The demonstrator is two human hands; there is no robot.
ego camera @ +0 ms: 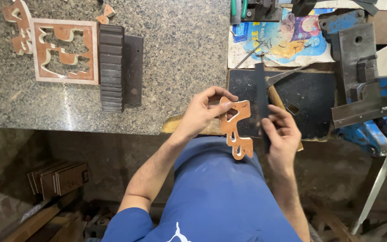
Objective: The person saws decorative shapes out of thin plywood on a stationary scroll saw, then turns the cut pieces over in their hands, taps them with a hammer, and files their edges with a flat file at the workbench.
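Left hand (200, 112) clamps cutout (234, 127) at centre; right hand (282, 134) grips file (260, 89) at its 3 o'clock edge. Filing apparently underway; frame (66, 51) and offcut (19, 27) lie at 10 o'clock.

A speckled granite counter (180, 54) carries a cut-out wooden frame (66, 51) near its far left corner, with a dark ribbed block (112, 67) just beside it.

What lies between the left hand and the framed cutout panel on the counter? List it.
In the head view, between the left hand and the framed cutout panel lies a dark ribbed block beside a flat dark plate, then bare granite counter.
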